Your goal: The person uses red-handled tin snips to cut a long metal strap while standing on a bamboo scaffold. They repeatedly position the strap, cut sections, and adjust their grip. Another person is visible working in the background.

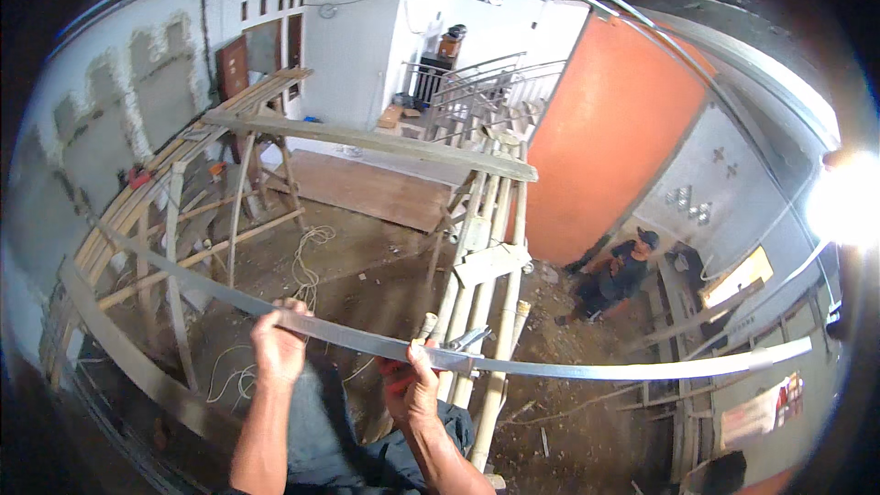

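Note:
A long, thin metal profile (pixel 353 337) runs across in front of me, from the far left scaffold to the right. My left hand (pixel 280 348) is closed around it left of the middle. Further right, my right hand (pixel 420 387) grips the same profile, with the thumb up along its face. Something red shows beside the right palm, too hidden to name. Just beyond that hand, a small grey metal piece (pixel 470 339) lies on the bamboo poles (pixel 495 312). The profile's right end hangs free over the floor below.
A wooden plank (pixel 376 139) bridges the bamboo poles and the left timber scaffold (pixel 174 220). Another board (pixel 137 376) curves along the lower left. Far below, a person in dark clothes (pixel 616 275) is near an orange wall (pixel 610 119). Metal framing (pixel 632 23) crosses overhead; a bright lamp (pixel 848 197) glares at right.

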`<control>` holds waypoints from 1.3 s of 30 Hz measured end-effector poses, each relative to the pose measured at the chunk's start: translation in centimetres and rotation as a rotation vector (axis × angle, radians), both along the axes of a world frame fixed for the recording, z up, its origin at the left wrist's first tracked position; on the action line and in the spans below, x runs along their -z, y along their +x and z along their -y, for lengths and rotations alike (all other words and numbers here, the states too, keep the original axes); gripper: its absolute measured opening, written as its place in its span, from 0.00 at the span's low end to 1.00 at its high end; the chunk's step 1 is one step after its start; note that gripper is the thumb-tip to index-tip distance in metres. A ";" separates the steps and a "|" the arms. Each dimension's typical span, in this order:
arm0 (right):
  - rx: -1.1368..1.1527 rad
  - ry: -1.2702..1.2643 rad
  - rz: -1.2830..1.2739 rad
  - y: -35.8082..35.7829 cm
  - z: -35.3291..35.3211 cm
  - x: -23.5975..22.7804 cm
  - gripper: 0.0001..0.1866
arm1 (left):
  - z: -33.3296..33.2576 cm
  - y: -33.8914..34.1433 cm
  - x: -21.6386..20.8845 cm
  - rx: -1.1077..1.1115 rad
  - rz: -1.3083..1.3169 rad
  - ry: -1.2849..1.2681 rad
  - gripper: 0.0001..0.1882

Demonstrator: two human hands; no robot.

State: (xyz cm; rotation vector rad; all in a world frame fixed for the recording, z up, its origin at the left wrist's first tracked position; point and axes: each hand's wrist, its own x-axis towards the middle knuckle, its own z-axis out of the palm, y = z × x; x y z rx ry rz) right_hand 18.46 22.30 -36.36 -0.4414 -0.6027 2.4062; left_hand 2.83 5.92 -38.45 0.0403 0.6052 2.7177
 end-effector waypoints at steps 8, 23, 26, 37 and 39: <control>0.104 0.080 0.032 4.4 -4.9 -0.2 0.11 | 8.9 -8.9 4.5 -0.277 0.103 -0.091 0.21; 0.425 -0.207 0.270 6.0 -12.7 3.1 0.16 | 22.4 -14.0 2.2 -0.795 0.291 -0.137 0.32; 0.466 -0.246 0.332 5.0 -12.3 3.3 0.29 | 24.7 -15.0 4.9 -0.957 0.293 -0.349 0.31; 0.761 0.131 0.527 9.4 -15.1 8.9 0.18 | 30.3 -12.3 8.8 -1.222 0.446 -0.710 0.16; 0.742 0.283 0.501 11.1 -16.7 8.1 0.13 | 32.5 -12.9 10.1 -1.240 0.424 -0.675 0.16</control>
